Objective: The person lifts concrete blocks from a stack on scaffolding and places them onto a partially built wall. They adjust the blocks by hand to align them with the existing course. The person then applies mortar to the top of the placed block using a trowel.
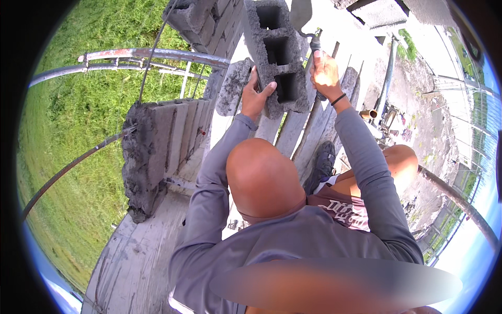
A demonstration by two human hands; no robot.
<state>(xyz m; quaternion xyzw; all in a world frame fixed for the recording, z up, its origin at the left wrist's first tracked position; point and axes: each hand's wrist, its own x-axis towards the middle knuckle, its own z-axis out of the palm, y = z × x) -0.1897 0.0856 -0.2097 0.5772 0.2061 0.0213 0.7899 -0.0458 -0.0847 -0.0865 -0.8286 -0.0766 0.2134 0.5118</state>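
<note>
A grey hollow concrete block (254, 39) with three square cavities lies at the top centre, in front of me. My left hand (254, 99) grips its near left end, the thumb on the cavity face and the fingers along the side. In my right hand (325, 73) is a trowel (301, 17), its handle wrapped by the fingers and its blade pointing away beside the block's far right end. A dark band circles my right wrist.
Wooden planks (293, 131) lie under the block and my foot. A rough masonry wall piece (149, 141) stands at left, with another block stack (196, 23) farther off. Metal rods and a pipe rail (151, 53) cross the grassy side; a pole (460, 201) slants at right.
</note>
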